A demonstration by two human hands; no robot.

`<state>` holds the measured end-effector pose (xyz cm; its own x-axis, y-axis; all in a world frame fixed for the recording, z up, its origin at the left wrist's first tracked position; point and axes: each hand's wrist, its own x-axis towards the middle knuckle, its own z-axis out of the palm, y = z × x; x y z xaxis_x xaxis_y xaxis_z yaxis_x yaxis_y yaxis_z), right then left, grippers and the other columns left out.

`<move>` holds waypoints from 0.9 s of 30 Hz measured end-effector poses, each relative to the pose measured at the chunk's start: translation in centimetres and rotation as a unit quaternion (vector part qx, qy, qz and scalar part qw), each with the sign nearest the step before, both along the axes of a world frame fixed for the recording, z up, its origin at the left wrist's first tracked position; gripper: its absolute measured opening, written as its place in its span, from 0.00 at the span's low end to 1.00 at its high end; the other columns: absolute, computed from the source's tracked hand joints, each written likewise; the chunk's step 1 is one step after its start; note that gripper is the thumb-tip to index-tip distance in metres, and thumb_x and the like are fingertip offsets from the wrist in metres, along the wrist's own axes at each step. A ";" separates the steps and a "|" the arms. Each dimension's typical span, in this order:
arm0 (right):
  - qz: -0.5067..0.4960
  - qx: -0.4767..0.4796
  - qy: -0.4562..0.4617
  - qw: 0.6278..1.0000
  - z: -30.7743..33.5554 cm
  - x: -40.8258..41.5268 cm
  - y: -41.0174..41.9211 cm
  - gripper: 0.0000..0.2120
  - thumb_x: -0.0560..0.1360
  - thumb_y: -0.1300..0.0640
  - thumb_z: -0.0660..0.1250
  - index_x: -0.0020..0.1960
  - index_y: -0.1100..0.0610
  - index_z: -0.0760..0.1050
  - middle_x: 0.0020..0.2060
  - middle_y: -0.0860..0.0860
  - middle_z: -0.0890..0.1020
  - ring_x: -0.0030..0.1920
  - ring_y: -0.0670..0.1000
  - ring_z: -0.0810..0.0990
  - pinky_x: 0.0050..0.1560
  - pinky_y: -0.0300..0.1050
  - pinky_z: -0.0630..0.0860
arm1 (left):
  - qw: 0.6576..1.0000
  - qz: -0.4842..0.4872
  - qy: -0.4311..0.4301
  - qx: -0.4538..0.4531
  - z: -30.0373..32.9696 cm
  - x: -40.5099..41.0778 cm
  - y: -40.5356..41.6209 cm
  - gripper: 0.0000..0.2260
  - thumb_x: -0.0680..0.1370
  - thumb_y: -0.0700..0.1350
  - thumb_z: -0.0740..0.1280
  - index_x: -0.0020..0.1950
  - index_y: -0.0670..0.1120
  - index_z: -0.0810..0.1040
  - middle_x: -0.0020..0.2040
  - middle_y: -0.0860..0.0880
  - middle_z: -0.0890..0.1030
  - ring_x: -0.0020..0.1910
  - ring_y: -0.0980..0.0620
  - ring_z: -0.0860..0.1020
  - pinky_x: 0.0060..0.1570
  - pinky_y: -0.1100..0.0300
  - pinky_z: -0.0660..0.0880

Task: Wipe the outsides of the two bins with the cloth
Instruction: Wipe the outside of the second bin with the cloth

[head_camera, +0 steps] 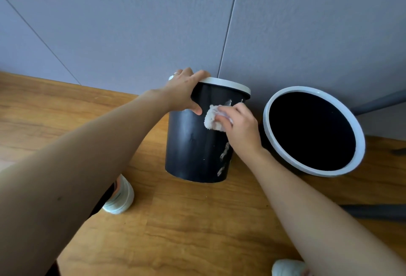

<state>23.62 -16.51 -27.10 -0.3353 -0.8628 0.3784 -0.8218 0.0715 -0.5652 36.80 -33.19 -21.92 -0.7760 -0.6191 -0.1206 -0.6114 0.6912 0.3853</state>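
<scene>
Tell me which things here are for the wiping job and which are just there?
For the job: left bin, right bin, cloth, left hand holding the rim, right hand pressing the cloth.

Just there: shoes, wooden floor, grey wall.

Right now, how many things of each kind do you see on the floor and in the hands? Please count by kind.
Bins: 2, left bin and right bin
Cloth: 1, cloth
Shoes: 2, left shoe and right shoe
Hands: 2, left hand and right hand
Total: 7
</scene>
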 end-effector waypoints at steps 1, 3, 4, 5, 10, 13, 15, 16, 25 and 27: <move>-0.003 -0.003 0.006 1.000 0.2 0.0 -0.2 0.10 0.77 0.59 0.69 0.57 0.60 0.81 0.43 0.55 0.76 0.45 0.56 0.77 0.45 0.44 0.73 | 1.000 -0.001 0.002 -0.003 0.0 0.0 0.0 0.41 0.61 0.52 0.80 0.69 0.55 0.64 0.55 0.45 0.68 0.58 0.41 0.65 0.60 0.46 0.67; 0.025 0.002 0.027 0.999 -0.1 0.5 0.7 0.10 0.77 0.59 0.68 0.57 0.60 0.81 0.43 0.55 0.75 0.43 0.54 0.76 0.43 0.45 0.74 | 1.000 -0.003 0.006 -0.003 -0.1 0.2 -0.1 0.40 0.61 0.52 0.80 0.69 0.55 0.64 0.54 0.46 0.67 0.58 0.41 0.66 0.59 0.46 0.67; 0.056 0.009 0.041 0.998 -0.5 0.7 1.6 0.10 0.77 0.59 0.68 0.57 0.60 0.81 0.42 0.55 0.74 0.42 0.53 0.75 0.42 0.46 0.75 | 1.000 -0.005 0.007 -0.003 -0.1 0.3 -0.1 0.40 0.61 0.52 0.80 0.69 0.55 0.64 0.53 0.47 0.67 0.58 0.41 0.66 0.59 0.47 0.67; 0.092 0.018 0.057 0.994 -1.0 1.0 2.6 0.09 0.77 0.60 0.67 0.56 0.59 0.81 0.42 0.55 0.74 0.41 0.52 0.74 0.41 0.46 0.76 | 1.000 -0.008 0.009 -0.002 -0.1 0.3 -0.1 0.40 0.61 0.51 0.80 0.68 0.55 0.65 0.53 0.47 0.67 0.57 0.42 0.66 0.58 0.48 0.67; 0.147 0.044 0.079 0.985 -1.2 0.7 3.8 0.07 0.76 0.62 0.69 0.53 0.60 0.82 0.41 0.55 0.77 0.41 0.54 0.77 0.41 0.49 0.79 | 1.000 -0.017 0.008 -0.017 -0.4 0.0 0.1 0.41 0.60 0.53 0.80 0.68 0.56 0.64 0.54 0.46 0.68 0.57 0.42 0.66 0.57 0.47 0.67; 0.059 0.026 0.052 0.997 0.7 -0.1 1.0 0.07 0.77 0.59 0.68 0.53 0.59 0.82 0.42 0.56 0.77 0.43 0.56 0.77 0.42 0.53 0.76 | 1.000 -0.015 0.008 -0.018 -0.4 0.3 0.2 0.41 0.60 0.54 0.80 0.68 0.56 0.64 0.52 0.49 0.65 0.56 0.42 0.66 0.58 0.46 0.67; -0.001 0.009 0.032 0.999 1.9 -0.7 -1.0 0.09 0.77 0.57 0.68 0.54 0.57 0.82 0.43 0.56 0.77 0.44 0.58 0.78 0.42 0.53 0.76 | 1.000 -0.017 0.013 -0.022 -0.5 0.5 0.2 0.42 0.60 0.54 0.80 0.69 0.55 0.64 0.51 0.50 0.65 0.56 0.42 0.66 0.58 0.48 0.67; -0.028 0.006 0.024 0.999 2.3 -0.8 -1.6 0.09 0.77 0.56 0.68 0.55 0.56 0.82 0.44 0.56 0.77 0.45 0.59 0.78 0.43 0.53 0.76 | 0.999 -0.018 0.016 -0.024 -0.5 0.5 0.3 0.42 0.60 0.54 0.80 0.69 0.55 0.64 0.51 0.50 0.65 0.56 0.42 0.66 0.57 0.48 0.67; 0.053 0.028 0.091 0.994 1.5 0.1 1.5 0.11 0.78 0.59 0.67 0.58 0.58 0.81 0.41 0.55 0.75 0.41 0.55 0.76 0.35 0.53 0.77 | 0.999 -0.020 0.018 -0.019 -0.7 0.3 0.4 0.41 0.61 0.54 0.80 0.69 0.56 0.63 0.54 0.46 0.68 0.57 0.42 0.66 0.58 0.47 0.67; 0.036 0.013 0.103 0.994 2.2 -0.2 0.2 0.10 0.77 0.58 0.66 0.56 0.57 0.82 0.40 0.56 0.75 0.40 0.57 0.75 0.33 0.54 0.76 | 1.000 -0.020 0.016 -0.018 -0.7 0.3 0.5 0.42 0.60 0.54 0.80 0.69 0.55 0.63 0.54 0.46 0.68 0.57 0.42 0.66 0.58 0.47 0.67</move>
<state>23.39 -16.30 -24.87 -0.1896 -0.8920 0.4103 -0.9238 0.0205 -0.3823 37.14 -32.70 -22.57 -0.8030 -0.5913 -0.0741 -0.5713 0.7285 0.3780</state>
